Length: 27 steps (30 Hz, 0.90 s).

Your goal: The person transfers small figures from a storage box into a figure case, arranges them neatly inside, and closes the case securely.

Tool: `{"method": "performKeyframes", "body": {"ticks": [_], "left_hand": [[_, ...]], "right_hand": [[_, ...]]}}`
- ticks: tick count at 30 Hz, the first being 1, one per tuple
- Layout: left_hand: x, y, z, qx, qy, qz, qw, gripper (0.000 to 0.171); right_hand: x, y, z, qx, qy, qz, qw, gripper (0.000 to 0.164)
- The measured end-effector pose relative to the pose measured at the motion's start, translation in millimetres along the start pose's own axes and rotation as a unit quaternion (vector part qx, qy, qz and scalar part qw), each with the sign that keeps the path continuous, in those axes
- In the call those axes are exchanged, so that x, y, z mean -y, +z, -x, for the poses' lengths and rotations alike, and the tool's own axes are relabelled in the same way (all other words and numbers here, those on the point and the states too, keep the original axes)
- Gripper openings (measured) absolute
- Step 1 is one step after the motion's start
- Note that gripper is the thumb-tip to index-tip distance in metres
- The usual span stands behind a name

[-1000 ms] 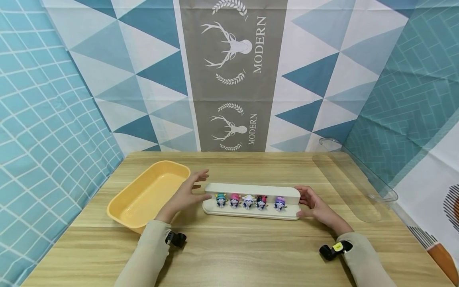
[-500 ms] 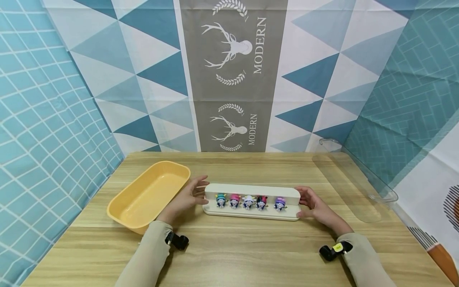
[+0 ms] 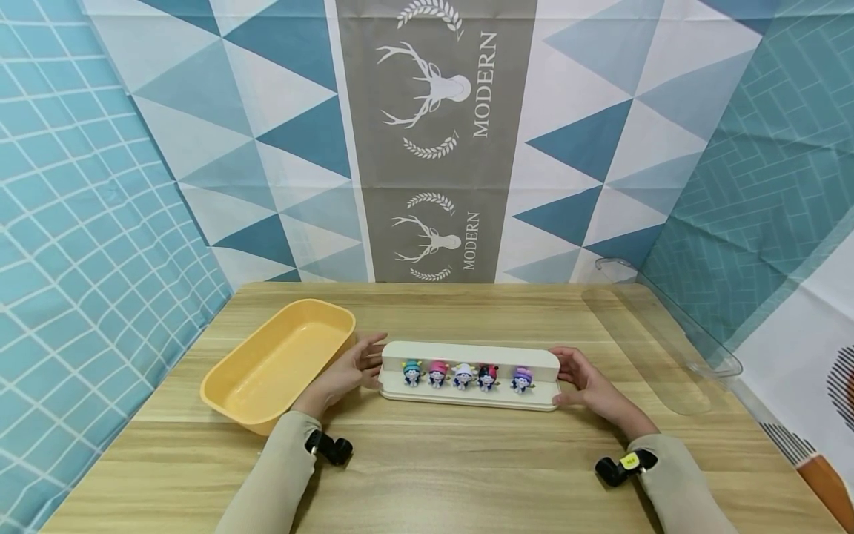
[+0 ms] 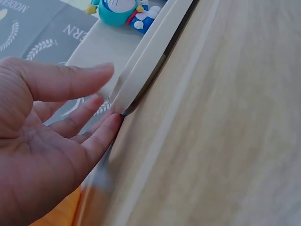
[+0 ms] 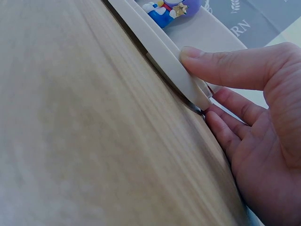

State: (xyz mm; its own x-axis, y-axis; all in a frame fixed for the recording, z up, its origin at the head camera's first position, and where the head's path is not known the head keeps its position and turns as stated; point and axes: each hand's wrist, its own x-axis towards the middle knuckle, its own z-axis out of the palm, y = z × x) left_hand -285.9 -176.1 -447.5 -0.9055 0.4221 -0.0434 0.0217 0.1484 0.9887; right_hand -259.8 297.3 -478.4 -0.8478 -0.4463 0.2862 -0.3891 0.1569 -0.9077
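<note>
A cream display stand (image 3: 427, 394) with a raised back lies lengthwise on the table. Several small figurines stand in a row on it, among them one in a teal hat (image 3: 411, 373) and one in a purple hat (image 3: 521, 380). At the stand's left end is my left hand (image 3: 343, 380); in the left wrist view its fingertips (image 4: 111, 123) touch the rounded end, while the thumb stretches above the base. My right hand (image 3: 591, 386) pinches the other end. Seen in the right wrist view, the thumb (image 5: 194, 57) lies on the rim and the fingers reach under the end.
To the left sits a yellow plastic basin (image 3: 280, 363), close beside my left forearm. A clear plastic cover (image 3: 657, 348) lies along the right side of the wooden table (image 3: 454, 467). Patterned cloth (image 3: 427, 148) hangs behind the table's back edge.
My left hand has come down and closer to the stand's left end, its fingers now touching it. The right hand and the stand have stayed in place.
</note>
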Motion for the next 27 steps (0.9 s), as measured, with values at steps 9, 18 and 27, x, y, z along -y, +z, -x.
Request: {"method": "performKeyframes", "body": {"ticks": [9,18,27], "left_hand": [[9.3,-3.8,1.0,0.017,0.008,0.006,0.9998,0.096],[11.6,-2.9,2.3,0.004,0.0,0.007,1.0,0.092],[13.1,-2.2,4.4,0.008,0.002,0.005,1.0,0.093]], "right_hand": [[0,0,0,0.001,-0.004,-0.002,1.0,0.081],[2,0,0,0.0,0.003,0.0,1.0,0.081],[3,-1,1,0.007,0.003,-0.011,1.0,0.081]]}}
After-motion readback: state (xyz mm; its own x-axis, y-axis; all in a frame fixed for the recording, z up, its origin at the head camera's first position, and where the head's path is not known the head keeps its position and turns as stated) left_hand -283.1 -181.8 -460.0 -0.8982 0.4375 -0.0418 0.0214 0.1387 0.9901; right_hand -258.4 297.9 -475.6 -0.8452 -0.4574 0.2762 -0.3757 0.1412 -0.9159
